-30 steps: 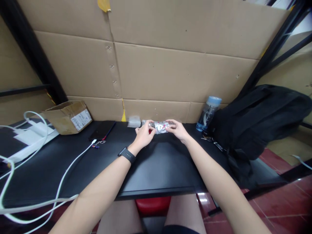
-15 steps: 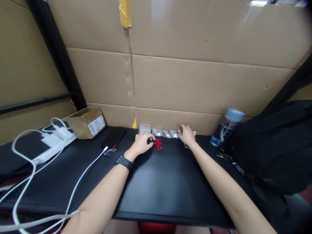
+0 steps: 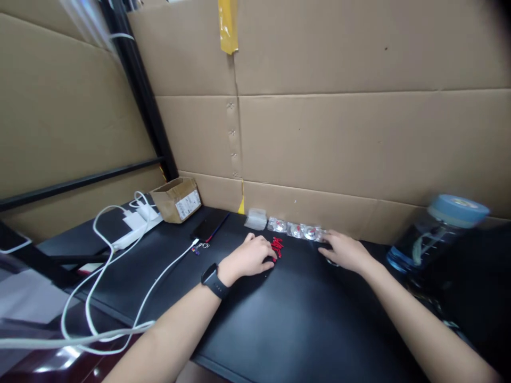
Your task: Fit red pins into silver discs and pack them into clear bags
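Note:
Near the middle of the black table, my left hand [image 3: 251, 256], with a dark watch on its wrist, is closed. Its thumb and fingertips come together on a small red piece [image 3: 274, 259], partly hidden by the fingers. Right beside them is a small pile of thin red pieces [image 3: 277, 246]. Fingers apart, my right hand [image 3: 345, 252] reaches the right end of a row of clear packets [image 3: 295, 230] with shiny round items and red bits inside. Under its palm a shiny edge [image 3: 332, 262] shows, mostly covered. Left of the row lies a stack of clear plastic bags [image 3: 256, 219].
A phone [image 3: 209, 225] with a white cable [image 3: 162, 276] lies left of my hands. Behind it stand an open cardboard box [image 3: 175, 201] and a white power strip [image 3: 138, 230]. On the right is a blue-lidded bottle [image 3: 439, 231]. A cardboard wall [image 3: 319, 143] closes the back.
The view has swung left. My left hand has come nearer the body side of the red pile, its fingers drawing together at a red piece. My right hand stays by the packets' right end.

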The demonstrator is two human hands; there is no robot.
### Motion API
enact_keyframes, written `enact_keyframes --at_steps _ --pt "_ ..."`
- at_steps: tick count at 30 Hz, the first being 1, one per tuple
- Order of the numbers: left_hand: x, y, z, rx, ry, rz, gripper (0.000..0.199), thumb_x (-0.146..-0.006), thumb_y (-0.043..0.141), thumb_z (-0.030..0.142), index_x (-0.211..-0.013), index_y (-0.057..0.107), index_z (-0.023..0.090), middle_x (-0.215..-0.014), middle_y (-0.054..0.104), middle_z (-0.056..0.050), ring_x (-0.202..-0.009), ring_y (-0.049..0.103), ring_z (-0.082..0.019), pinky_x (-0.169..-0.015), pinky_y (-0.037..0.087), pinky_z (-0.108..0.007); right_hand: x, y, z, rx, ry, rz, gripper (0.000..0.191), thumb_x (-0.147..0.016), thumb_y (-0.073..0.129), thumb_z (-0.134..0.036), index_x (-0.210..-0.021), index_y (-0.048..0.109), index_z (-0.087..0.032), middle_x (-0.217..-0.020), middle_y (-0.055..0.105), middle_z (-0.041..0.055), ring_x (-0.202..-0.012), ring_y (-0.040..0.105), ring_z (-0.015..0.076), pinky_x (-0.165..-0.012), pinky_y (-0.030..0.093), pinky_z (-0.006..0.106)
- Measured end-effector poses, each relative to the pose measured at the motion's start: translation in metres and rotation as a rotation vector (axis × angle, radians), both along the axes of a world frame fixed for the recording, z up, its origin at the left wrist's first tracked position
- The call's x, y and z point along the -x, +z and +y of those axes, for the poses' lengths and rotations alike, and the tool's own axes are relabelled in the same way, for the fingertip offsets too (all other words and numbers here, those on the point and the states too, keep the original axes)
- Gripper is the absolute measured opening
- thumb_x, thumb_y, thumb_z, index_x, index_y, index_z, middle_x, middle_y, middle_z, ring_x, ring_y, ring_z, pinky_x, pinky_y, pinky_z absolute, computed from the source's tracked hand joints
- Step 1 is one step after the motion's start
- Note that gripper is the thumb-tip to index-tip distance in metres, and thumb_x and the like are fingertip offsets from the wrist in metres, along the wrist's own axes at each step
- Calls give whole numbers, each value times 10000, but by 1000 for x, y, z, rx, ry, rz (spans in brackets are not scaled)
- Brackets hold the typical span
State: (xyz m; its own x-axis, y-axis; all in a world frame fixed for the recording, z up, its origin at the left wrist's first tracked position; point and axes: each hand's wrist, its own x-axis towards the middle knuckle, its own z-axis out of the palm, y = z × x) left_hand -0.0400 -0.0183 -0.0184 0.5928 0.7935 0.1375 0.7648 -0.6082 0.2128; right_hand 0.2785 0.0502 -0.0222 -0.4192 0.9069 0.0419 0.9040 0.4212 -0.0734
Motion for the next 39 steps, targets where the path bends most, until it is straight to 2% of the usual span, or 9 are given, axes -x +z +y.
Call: enact_keyframes --at_steps 3,7,9,14,17,19,26,34,39 --pt "-2 -1 -2 -7 24 -10 59 -897 705 289 -923 748 259 -993 762 -24 -1044 624 -224 -854 286 -365 -20 -10 -8 102 -41 -34 347 -884 631 -448 -1146 723 -239 -1237 683 118 -1069 678 320 -794 491 366" --pt "-4 -8 0 -3 117 -15 123 -861 662 132 -803 717 225 -848 755 -10 -910 647 -201 -851 285 -366 -33 -23 -11 112 24 57 362 -866 623 -341 -1200 709 -230 -1232 711 121 -1082 693 289 -891 504 360" --pt "-3 -12 1 1 143 -40 181 -839 624 70 -838 710 229 -848 754 -6 -874 655 -196 -865 297 -368 -35 -27 -11 103 9 121 363 -839 637 -330 -1178 718 -228 -1162 743 112 -1050 710 282 -879 515 354" --pt "-6 -18 -1 -33 128 -35 251 -831 565 28 -926 695 221 -933 731 -58 -911 675 -238 -900 372 -397 -29 -37 -20 55 -165 322 350 -738 708 -306 -1080 744 -246 -1028 786 85 -912 748 277 -842 544 346" --pt "-12 -20 -3 -44 101 -168 276 -910 513 73 -1063 676 236 -1097 702 -90 -970 675 -234 -839 454 -346 -21 -44 -32 -24 -282 423 300 -732 697 -330 -1011 764 -241 -994 793 91 -917 747 294 -839 548 364" --pt "-16 -20 -5 -48 77 -290 289 -938 493 89 -1116 663 240 -1116 685 -88 -961 673 -213 -830 493 -312 -15 -46 -39 -65 -292 473 285 -738 681 -347 -989 767 -243 -1013 793 85 -931 742 293 -860 549 371" --pt "-20 -19 -4 -78 -97 -535 297 -974 451 92 -1111 673 232 -1064 720 -61 -972 687 -174 -905 527 -281 -10 -42 -55 -67 -259 576 330 -743 682 -341 -1043 752 -225 -1051 785 90 -939 714 289 -907 535 401" --pt "-30 -20 0 52 -21 -713 60 -914 654 207 -957 695 214 -928 759 -28 -859 707 -169 -847 554 -290 -16 -38 -57 -96 -266 858 441 -715 766 -379 -1115 699 -206 -1113 759 87 -908 688 234 -885 545 396" --pt "-37 -15 -6 -13 -5 -663 115 -936 643 291 -906 739 234 -919 775 -27 -852 708 -186 -843 530 -312 9 -29 -64 -22 -119 1052 446 -735 788 -383 -1131 694 -201 -1040 748 79 -861 673 205 -769 548 345"
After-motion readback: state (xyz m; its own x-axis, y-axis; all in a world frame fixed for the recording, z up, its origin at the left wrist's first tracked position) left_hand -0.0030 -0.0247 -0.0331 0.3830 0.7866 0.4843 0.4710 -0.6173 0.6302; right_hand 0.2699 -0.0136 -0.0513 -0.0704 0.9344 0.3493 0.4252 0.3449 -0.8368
